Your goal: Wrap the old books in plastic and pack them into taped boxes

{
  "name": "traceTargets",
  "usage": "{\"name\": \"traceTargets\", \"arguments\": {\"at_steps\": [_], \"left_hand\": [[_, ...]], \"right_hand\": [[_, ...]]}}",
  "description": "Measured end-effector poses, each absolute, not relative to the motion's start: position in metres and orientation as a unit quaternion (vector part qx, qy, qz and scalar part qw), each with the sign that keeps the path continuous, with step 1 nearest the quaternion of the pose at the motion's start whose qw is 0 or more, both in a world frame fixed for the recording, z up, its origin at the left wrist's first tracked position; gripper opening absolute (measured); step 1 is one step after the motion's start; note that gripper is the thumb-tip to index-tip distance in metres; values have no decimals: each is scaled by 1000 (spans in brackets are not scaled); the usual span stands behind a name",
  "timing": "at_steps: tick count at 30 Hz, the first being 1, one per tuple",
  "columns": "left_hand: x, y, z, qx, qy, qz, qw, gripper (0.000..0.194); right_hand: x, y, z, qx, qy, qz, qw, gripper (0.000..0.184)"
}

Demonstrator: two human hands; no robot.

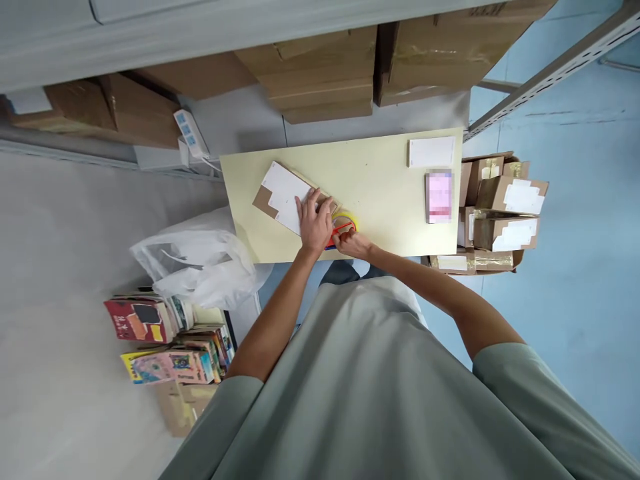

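A brown cardboard box [265, 201] with a white label [285, 195] on its top lies slanted on the pale yellow table [385, 193]. Across the box's right end rests my left hand [315, 221], its fingers spread flat on the surface. Close beside it, my right hand [351, 243] is closed around a red tape dispenser [343, 228] with a yellow roll of tape. The dispenser sits against the box's near right corner, and the hands hide part of it. Whether tape touches the box I cannot tell.
A white label stack [431, 153] and a pink-screened phone [439, 196] lie at the table's right. Labelled boxes [510, 197] stand beyond that edge. Left are a white plastic bag [200, 257] and books [175, 360]. Large cartons [320, 73] fill the shelf behind; a power strip [191, 133] hangs there.
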State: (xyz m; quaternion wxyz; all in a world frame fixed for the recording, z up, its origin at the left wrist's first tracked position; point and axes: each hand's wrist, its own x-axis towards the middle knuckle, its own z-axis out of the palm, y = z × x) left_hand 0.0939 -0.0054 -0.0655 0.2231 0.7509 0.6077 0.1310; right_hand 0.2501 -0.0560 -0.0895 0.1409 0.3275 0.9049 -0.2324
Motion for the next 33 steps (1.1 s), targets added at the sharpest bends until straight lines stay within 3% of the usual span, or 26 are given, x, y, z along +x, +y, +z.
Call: {"name": "traceTargets", "arguments": {"at_steps": [8,16,24,30,33], "left_hand": [[90,-8,-72,767,601,109,196,52],[88,-8,-75,774,589,100,207,49],[73,-5,-52,796,548,84,244,46],[59,53,-48,704,659,144,225,68],[60,82,-58,688,680,155,202,69]], "right_hand": [[277,-37,-83,330,901,-236,153,49],[367,55,-76,445,855,-185,193,56],[335,61,-72,345,904,-167,191,59],[318,30,-81,352,902,-185,169,58],[295,18,-85,355,902,-194,152,60]]}}
